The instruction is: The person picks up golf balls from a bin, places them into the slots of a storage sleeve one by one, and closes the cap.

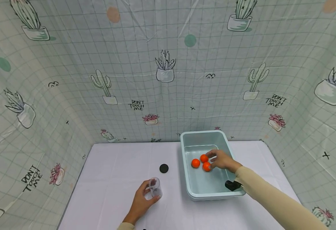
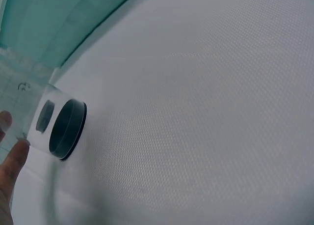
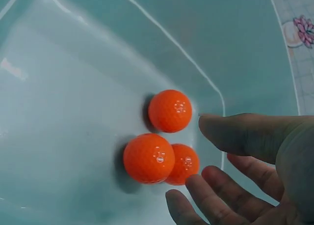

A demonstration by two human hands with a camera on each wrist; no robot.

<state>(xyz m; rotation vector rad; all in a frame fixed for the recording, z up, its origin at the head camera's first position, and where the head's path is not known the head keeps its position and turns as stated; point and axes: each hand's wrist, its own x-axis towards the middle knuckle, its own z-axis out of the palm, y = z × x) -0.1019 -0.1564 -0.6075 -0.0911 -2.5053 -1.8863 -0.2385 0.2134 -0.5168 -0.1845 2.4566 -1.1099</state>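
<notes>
My left hand (image 1: 150,192) grips a small clear jar (image 1: 155,187) upright on the white table, fingers curled round its wall. In the left wrist view the jar (image 2: 66,129) shows a dark ring, with my fingertips (image 2: 14,158) beside it. My right hand (image 1: 215,160) is inside a pale teal bin (image 1: 203,134), with relaxed fingers right beside three orange balls (image 1: 195,163) clustered on the bin floor. The right wrist view shows the balls (image 3: 148,157) just ahead of my spread thumb and fingers (image 3: 230,131). None of the balls is gripped.
A black round lid (image 1: 164,168) lies on the table between the jar and the bin. A plastic curtain printed with cacti encloses the white table (image 1: 113,159) on the left, back and right. The bin's corner (image 2: 54,18) shows beyond the jar.
</notes>
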